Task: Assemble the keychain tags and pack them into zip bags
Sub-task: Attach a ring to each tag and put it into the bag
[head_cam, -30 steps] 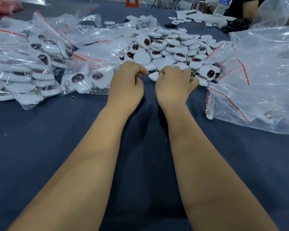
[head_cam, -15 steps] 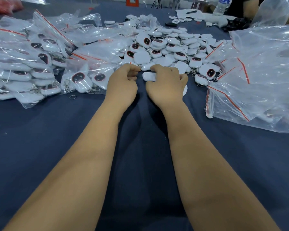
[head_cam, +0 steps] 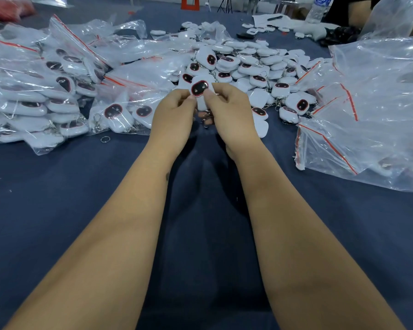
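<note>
Over the blue table point(head_cam: 57, 210), both hands hold one tag point(head_cam: 200, 88) up, just near the loose pile point(head_cam: 253, 65).

L hand point(head_cam: 174, 115) pinches the tag's left edge w/ thumb + fingers; R hand point(head_cam: 231, 113) pinches its right edge, dark face up toward cam. Metal ring/chain bits show below betw. the hands, can't tell if attached yet. Progress, judged: well underway but far from done. Filled bags point(head_cam: 34, 91) stacked at left, one w/ two tags point(head_cam: 129, 113) just beside L hand; big loose pile of tags behind hands not packed yet; empty bags point(head_cam: 367, 115) heaped at right. A stray ring point(head_cam: 105, 139) lies on table near filled bags. Left: finish this tag, bag it, repeat for pile.
</note>
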